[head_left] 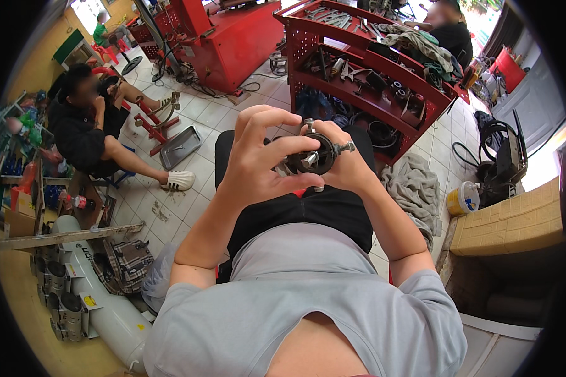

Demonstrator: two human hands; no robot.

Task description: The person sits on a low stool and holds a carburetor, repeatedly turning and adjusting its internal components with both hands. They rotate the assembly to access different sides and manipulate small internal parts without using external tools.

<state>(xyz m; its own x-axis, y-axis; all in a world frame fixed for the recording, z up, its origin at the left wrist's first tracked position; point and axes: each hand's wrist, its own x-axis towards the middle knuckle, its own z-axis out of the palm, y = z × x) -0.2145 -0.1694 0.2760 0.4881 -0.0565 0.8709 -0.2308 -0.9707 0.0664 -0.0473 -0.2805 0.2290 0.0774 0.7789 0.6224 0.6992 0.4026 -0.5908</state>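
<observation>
Above my lap I hold a round dark metal part with shiny bolts sticking out around its rim; its exact kind is not clear. My left hand curves round its left side, the thumb below and a finger reaching over its face. From the right, my right hand grips its edge, with some fingers hidden behind it. One bolt points out to the right, over the right hand, and another stands up at the top.
Ahead stands a red tool cart with wrenches, rags and loose parts on its shelves. A grey cloth and a yellow-white bucket lie to the right. A metal tray and a seated person are at left, near a white cylinder.
</observation>
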